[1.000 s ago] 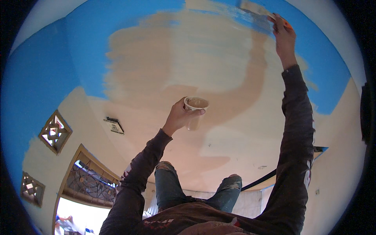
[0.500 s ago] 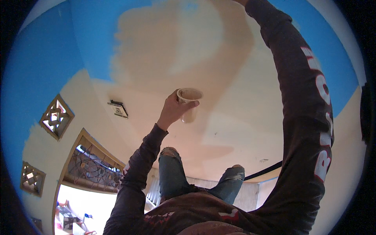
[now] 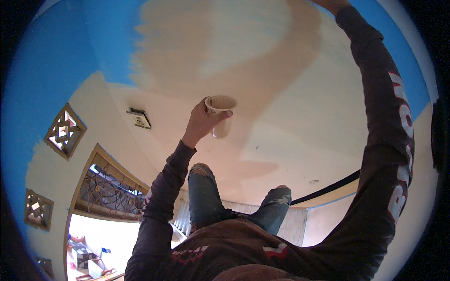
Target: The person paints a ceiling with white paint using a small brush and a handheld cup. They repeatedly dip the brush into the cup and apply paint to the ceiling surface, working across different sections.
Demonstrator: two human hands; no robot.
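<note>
Head view, left hand point(image 3: 202, 122), round paper cup point(image 3: 221, 115)

Beige cup point(image 3: 221, 115), blue-and-tan wall point(image 3: 70, 61), dark maroon sleeves point(image 3: 384, 140).

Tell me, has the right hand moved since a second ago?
Yes. The right hand has gone further up, away from the wall switch; it is now mostly cut off at the top edge, brush out of view.

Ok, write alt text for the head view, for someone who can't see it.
A person's left hand holds up a small tan cup against a blue surface partly covered with beige paint. The right arm stretches to the top edge, its hand mostly out of frame. Lattice vents and an arched grille sit at left.
</note>
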